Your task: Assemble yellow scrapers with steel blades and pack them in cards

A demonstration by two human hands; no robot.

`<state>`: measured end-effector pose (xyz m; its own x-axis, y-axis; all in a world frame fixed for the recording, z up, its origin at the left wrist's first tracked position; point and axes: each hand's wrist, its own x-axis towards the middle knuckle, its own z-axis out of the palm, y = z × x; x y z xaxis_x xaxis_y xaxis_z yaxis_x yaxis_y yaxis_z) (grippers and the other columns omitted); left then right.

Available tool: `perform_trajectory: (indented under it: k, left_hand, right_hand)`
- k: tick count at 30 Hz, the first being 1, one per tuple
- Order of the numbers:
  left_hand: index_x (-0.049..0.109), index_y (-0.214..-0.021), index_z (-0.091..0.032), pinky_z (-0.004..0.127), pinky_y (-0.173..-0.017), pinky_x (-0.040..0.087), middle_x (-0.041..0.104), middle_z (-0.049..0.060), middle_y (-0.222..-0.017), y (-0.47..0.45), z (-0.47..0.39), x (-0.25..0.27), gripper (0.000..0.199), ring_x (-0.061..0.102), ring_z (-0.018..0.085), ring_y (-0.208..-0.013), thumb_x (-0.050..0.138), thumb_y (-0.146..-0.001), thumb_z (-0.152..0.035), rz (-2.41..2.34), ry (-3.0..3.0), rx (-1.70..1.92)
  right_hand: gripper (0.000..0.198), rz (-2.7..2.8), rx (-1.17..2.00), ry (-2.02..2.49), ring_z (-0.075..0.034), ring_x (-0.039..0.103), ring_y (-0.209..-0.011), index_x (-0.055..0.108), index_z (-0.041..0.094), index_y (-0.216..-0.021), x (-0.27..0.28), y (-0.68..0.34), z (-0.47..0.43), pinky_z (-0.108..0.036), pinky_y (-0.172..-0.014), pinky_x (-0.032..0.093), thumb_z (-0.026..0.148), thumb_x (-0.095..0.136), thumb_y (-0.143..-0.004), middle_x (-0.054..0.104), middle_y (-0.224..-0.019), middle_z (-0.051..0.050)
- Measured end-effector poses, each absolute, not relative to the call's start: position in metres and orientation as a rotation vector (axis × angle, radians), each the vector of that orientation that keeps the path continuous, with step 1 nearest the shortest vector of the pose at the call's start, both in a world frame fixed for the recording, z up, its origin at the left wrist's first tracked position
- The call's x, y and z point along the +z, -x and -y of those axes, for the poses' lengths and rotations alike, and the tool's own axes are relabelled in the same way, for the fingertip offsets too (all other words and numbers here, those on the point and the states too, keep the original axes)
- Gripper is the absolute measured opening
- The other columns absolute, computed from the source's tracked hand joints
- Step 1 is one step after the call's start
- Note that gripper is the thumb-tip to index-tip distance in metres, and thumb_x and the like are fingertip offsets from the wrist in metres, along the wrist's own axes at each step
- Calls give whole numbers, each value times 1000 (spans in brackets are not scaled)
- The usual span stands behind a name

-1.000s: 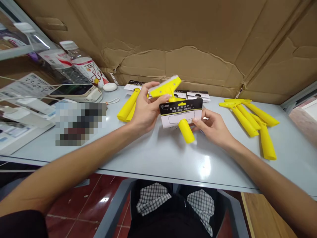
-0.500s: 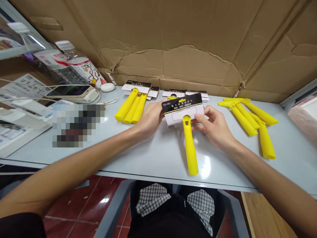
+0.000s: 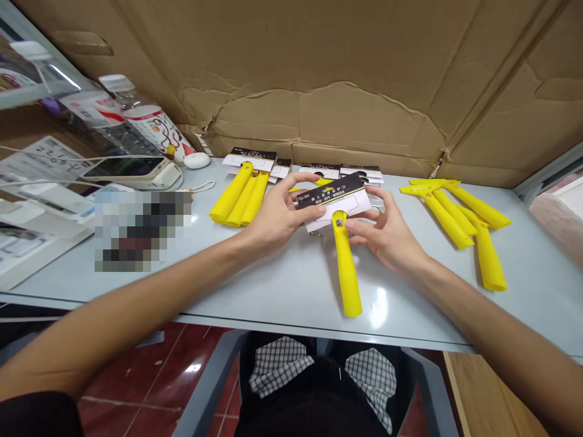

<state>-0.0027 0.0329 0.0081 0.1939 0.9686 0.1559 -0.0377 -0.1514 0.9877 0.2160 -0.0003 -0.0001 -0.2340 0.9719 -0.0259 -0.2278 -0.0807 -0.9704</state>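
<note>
A yellow scraper [image 3: 348, 273] with a tapered handle hangs below a black-and-white header card [image 3: 334, 203], in front of me above the table. My left hand [image 3: 286, 212] pinches the card's left side, thumb on the printed face and fingers behind. My right hand [image 3: 387, 227] closes at the scraper's neck, its thumb beside the small slot there, its other fingers partly hidden behind. Small metal bits [image 3: 316, 234] show under the card's lower left edge; what they are I cannot tell. The scraper's upper end is hidden by the card.
Carded yellow scrapers [image 3: 239, 194] lie left of my hands, with more header cards [image 3: 321, 172] at the back. Several loose yellow handles [image 3: 455, 218] lie on the right. Bottles [image 3: 150, 121] and a phone [image 3: 127, 167] stand at the left. A cardboard sheet [image 3: 355, 115] backs the table.
My left thumb has come over onto the card's front. My right thumb has slid from the card down to the scraper's neck. The card and scraper have shifted slightly left.
</note>
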Motion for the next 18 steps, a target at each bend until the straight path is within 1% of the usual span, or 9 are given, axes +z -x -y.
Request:
perform_trajectory:
  k: [1, 3, 7, 10, 13, 15, 16, 18]
  left_hand:
    - [61, -127, -22, 40, -82, 64, 78, 8, -109, 3, -33, 8, 64, 76, 26, -98, 92, -71, -25, -964, -1385, 1203]
    - [60, -127, -23, 38, -80, 64, 78, 7, -108, 4, -35, 7, 63, 77, 25, -98, 91, -72, -24, -966, -1409, 1225]
    - [67, -113, -20, 35, -78, 62, 79, 8, -106, 9, -41, 8, 47, 76, 22, -93, 90, -73, -26, -1025, -1632, 1205]
    - [72, -103, -20, 33, -75, 60, 80, 7, -105, 13, -45, 10, 34, 74, 20, -90, 89, -75, -28, -1073, -1823, 1196]
    - [78, -95, -21, 34, -73, 57, 80, 6, -98, 16, -46, 9, 19, 71, 20, -85, 83, -83, -35, -1125, -2030, 1149]
    - [81, -93, -21, 36, -77, 56, 79, 7, -96, 16, -46, 9, 17, 70, 21, -86, 77, -89, -37, -1108, -2149, 1125]
    - [82, -94, -21, 37, -78, 56, 79, 8, -97, 16, -45, 8, 18, 70, 22, -88, 75, -91, -38, -1081, -2193, 1117]
    - [82, -98, -21, 38, -79, 56, 78, 9, -101, 15, -44, 9, 20, 70, 23, -91, 75, -92, -39, -1010, -2256, 1081]
  right_hand:
    - [89, 1191, 1549, 967, -24, 74, -97, 38, 36, -139, -1, -216, 1, -41, -75, 66, 32, 95, -71, 73, -109, -2]
    - [95, 1237, 1589, 1005, -24, 74, -95, 35, 35, -146, -1, -216, 2, -42, -74, 66, 30, 94, -72, 73, -102, -2]
    - [106, 1294, 1576, 1061, -24, 74, -90, 26, 33, -156, 0, -218, 1, -41, -71, 66, 25, 90, -73, 73, -98, -2]
    - [114, 1352, 1550, 1039, -24, 74, -88, 16, 38, -162, 0, -221, 1, -40, -69, 65, 21, 88, -75, 72, -96, 0]
    - [118, 1417, 1521, 1008, -23, 74, -88, 12, 43, -164, -1, -224, 1, -40, -70, 66, 20, 87, -76, 71, -98, 0]
    - [113, 1429, 1477, 1017, -24, 74, -90, 16, 44, -163, -1, -224, 1, -39, -69, 66, 24, 88, -78, 71, -103, -2]
    - [105, 1419, 1449, 1032, -23, 74, -90, 22, 43, -160, -1, -223, 0, -38, -68, 66, 27, 87, -79, 71, -104, -2]
    - [78, 1370, 1413, 1064, -22, 74, -86, 40, 37, -148, 0, -223, -2, -36, -63, 66, 37, 84, -84, 71, -103, -2]
